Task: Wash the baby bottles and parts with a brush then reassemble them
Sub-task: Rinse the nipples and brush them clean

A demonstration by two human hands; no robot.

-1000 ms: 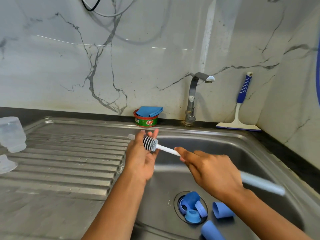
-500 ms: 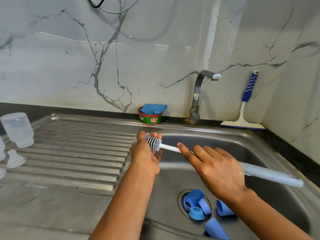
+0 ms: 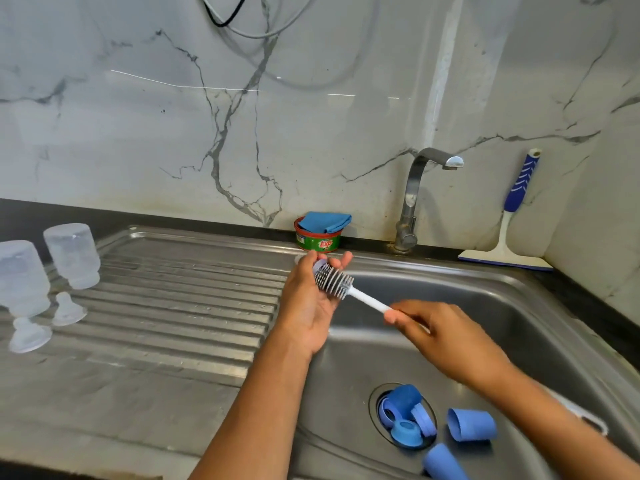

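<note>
Since the earlier frames the right hand (image 3: 446, 341) has been drawn back along the handle and its fingers, then stretched out, are now curled round the white shaft of the brush (image 3: 363, 299). The view has also swung left, so that more of the drainboard (image 3: 190, 306) is seen. The brush head is laid against the left hand (image 3: 308, 306), which is cupped behind it with fingers loosely extended. A small pale piece shows at the brush tip, but whether it is pinched there cannot be told.

Two clear bottles (image 3: 72, 254) are stood upside down on the drainboard with two teats (image 3: 67, 310) just beside them, and these are judged already washed. Blue rings (image 3: 405, 415) are heaped in the drain of the sink (image 3: 485, 299), and two blue caps (image 3: 471, 424) lie near them. These seem still to be brushed, and no reassembly is seen to have begun.
</note>
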